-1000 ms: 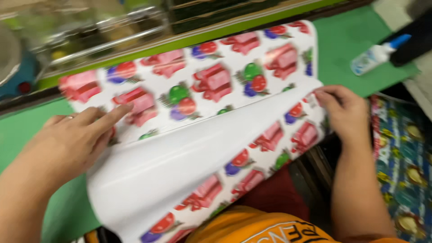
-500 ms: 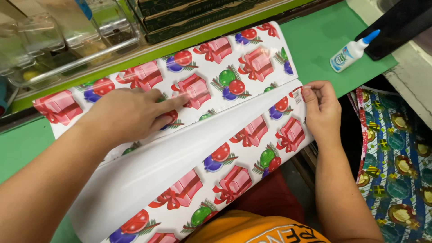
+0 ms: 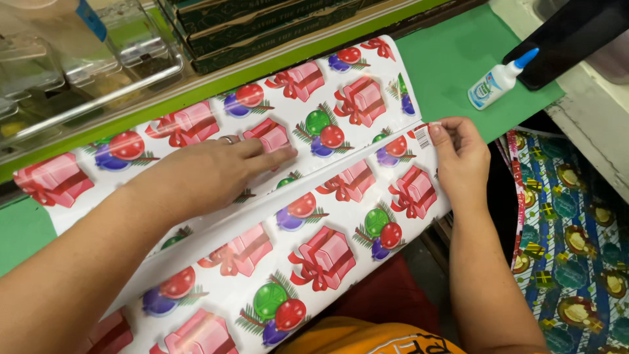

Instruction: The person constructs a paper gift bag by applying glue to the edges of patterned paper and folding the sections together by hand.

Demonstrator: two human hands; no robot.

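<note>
The gift-wrap sheet point(image 3: 314, 196) lies folded across the green tabletop point(image 3: 452, 59). The left hand point(image 3: 209, 174) presses flat on it, fingers spread; the right hand point(image 3: 462, 157) pinches its folded right edge. A glue bottle point(image 3: 496, 82) lies far right

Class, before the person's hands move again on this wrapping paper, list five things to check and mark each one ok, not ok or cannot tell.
1. Left hand pressing flat on the wrapping paper: ok.
2. Right hand pinching the paper's edge near the corner: ok.
3. Folded flap lies smooth under the left hand: ok.
4. Glue bottle capped: ok; lying on the green mat, apart from the paper.
5. Glue already on the seam: cannot tell.
</note>
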